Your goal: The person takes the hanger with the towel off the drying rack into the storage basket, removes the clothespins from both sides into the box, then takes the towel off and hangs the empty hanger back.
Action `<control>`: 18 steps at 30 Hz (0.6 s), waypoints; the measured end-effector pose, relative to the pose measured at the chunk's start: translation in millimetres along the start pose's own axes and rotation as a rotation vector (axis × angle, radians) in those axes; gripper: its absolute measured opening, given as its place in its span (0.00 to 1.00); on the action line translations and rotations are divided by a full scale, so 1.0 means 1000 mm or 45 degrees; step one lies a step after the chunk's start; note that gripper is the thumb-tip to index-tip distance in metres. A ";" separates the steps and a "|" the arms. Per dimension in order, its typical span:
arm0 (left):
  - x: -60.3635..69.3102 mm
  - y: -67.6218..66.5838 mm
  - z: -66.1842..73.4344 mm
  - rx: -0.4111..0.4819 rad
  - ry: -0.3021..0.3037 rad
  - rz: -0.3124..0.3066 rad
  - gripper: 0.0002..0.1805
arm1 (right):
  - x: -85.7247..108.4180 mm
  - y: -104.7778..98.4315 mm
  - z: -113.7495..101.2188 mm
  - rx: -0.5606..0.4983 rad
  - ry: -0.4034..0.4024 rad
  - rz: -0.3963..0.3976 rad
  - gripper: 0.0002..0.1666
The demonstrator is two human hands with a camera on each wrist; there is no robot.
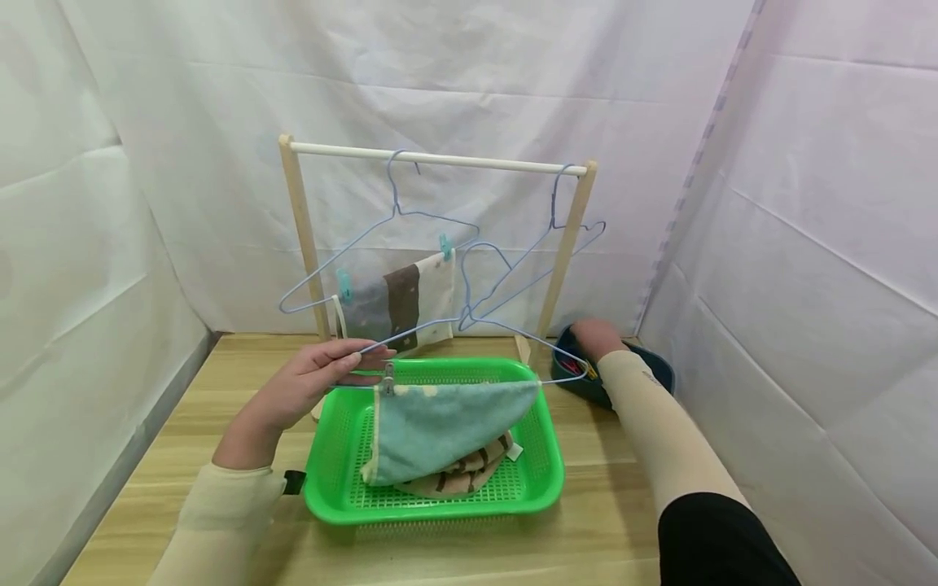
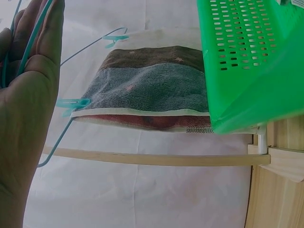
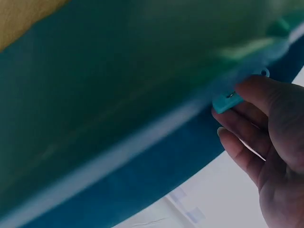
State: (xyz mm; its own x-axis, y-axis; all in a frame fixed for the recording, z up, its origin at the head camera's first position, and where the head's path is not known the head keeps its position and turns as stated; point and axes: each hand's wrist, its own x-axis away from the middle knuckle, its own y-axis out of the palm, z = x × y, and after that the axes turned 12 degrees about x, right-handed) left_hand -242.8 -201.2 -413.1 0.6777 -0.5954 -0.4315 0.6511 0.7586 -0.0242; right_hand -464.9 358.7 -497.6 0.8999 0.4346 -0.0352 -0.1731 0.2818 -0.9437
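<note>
My left hand (image 1: 326, 374) grips the left arm of a blue wire hanger (image 1: 466, 314) above the green basket. A light teal towel (image 1: 447, 427) hangs from its lower bar, with a grey clothespin (image 1: 389, 382) at the left corner. At the right, my right hand (image 1: 597, 338) reaches into a dark blue bin (image 1: 655, 364), its fingers hidden in the head view. The right wrist view shows that hand (image 3: 280, 137) pinching a teal clothespin (image 3: 227, 101) inside the bin wall.
A drying rack (image 1: 440, 159) stands behind, carrying two blue hangers. One bears a striped towel (image 1: 403, 297) held by teal clothespins (image 1: 344, 285). In the green basket (image 1: 545, 488) lies a brown patterned cloth (image 1: 458, 482). White sheets enclose the wooden table (image 1: 183, 456).
</note>
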 end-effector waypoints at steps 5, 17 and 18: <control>0.000 0.000 0.000 0.008 -0.011 0.003 0.22 | -0.003 0.003 -0.003 0.008 -0.003 -0.007 0.09; 0.000 -0.001 -0.003 0.020 0.005 -0.004 0.23 | -0.008 0.007 -0.005 -0.052 0.003 -0.050 0.08; 0.000 -0.001 -0.003 0.023 0.001 -0.001 0.22 | -0.008 0.007 -0.006 -0.049 0.003 -0.055 0.08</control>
State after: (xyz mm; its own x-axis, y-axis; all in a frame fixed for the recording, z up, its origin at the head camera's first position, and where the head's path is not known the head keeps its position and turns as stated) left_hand -243.9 -201.3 -416.0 0.6768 -0.5960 -0.4321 0.6579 0.7530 -0.0081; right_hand -470.8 352.0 -506.0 0.9071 0.4209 0.0047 -0.1188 0.2668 -0.9564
